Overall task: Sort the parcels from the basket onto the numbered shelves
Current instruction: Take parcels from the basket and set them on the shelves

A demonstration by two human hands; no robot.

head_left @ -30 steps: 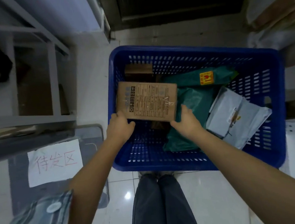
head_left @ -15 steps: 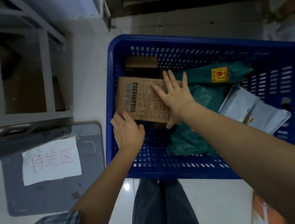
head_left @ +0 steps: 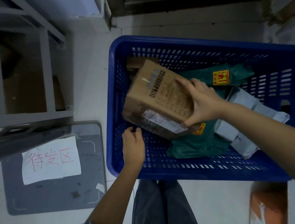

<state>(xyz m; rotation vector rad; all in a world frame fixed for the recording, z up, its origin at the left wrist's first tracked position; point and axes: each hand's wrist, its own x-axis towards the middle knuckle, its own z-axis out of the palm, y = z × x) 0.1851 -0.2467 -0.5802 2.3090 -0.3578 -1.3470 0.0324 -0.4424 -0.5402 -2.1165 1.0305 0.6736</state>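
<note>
A blue plastic basket (head_left: 198, 171) stands on the floor in front of me. My right hand (head_left: 202, 103) grips a brown cardboard box (head_left: 157, 96) by its right end and holds it tilted above the basket's left half, with a white label showing on its lower face. My left hand (head_left: 133, 147) hovers just below the box, fingers loosely curled, holding nothing. Green plastic mailers (head_left: 197, 145) and grey mailers (head_left: 242, 121) lie in the basket. A second small brown box (head_left: 135, 63) sits in the far left corner.
Grey metal shelves (head_left: 47, 74) stand at the left, with cardboard boxes inside. A grey floor mat (head_left: 89, 190) with a white paper sign (head_left: 50, 160) in red characters lies below them. My legs (head_left: 162, 208) are under the basket's near edge. An orange object (head_left: 269, 206) sits at bottom right.
My right hand went from lying flat on the box to gripping its end and has lifted and turned it. My left hand let go and dropped below the box.
</note>
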